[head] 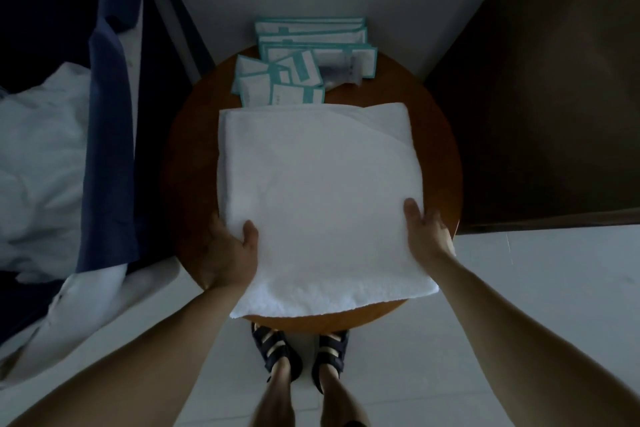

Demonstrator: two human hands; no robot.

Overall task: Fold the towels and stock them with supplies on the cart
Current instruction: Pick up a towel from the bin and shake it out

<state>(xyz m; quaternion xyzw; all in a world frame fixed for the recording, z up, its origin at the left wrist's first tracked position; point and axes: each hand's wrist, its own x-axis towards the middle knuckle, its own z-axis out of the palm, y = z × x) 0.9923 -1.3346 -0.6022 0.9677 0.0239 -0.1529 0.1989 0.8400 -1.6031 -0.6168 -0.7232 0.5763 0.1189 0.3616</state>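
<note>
A folded white towel (318,191) lies on a round brown table (440,135), its near edge hanging slightly over the table's front. My left hand (230,253) grips the towel's left near side, thumb on top and fingers hidden beneath. My right hand (424,229) grips the right near side the same way, thumb on top. Behind the towel lies a pile of supply packets (304,62), white with teal borders, several of them overlapping.
A dark blue cart or laundry bag (107,135) stands at the left with white linen (38,156) heaped in it. A dark brown cabinet (540,97) rises at the right. White wall behind, pale floor below, my sandalled feet (301,350) under the table's edge.
</note>
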